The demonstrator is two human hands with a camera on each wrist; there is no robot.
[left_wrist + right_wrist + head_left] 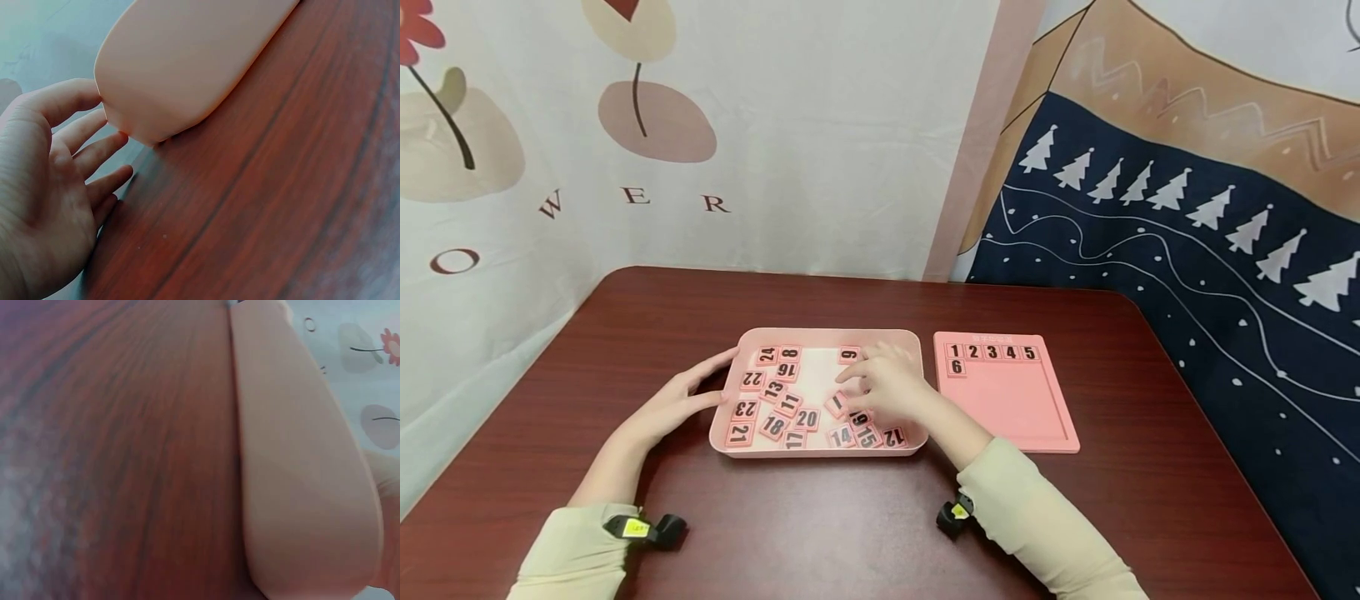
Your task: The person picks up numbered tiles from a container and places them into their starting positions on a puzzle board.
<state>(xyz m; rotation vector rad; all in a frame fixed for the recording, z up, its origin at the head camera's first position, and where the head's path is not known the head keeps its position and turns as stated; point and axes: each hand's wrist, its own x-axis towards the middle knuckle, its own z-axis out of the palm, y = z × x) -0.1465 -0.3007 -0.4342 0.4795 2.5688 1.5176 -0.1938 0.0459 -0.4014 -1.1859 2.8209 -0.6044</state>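
In the head view a pink tray (820, 452) holds loose number tiles, among them 24, 8, 16, 13, 20 and a 9 or 6 tile (850, 355). My left hand (688, 398) rests at the tray's left end, fingertips on its outer wall, fingers fairly straight; the left wrist view shows them against the pink side (175, 62). Inside the right part of the tray, my right hand (891, 385) hovers over tiles with fingers spread, its lower fingers close to a tilted tile (837, 405) and partly covering the 19 tile (859, 419). The tray wall (300, 456) hides most of that hand in the right wrist view.
Right of the tray lies a pink board (1007, 408) with a raised rim, tiles 1 to 5 in its top row and 6 starting the second. Both sit on a dark red wooden table (820, 525). Patterned cloths hang behind and at the right.
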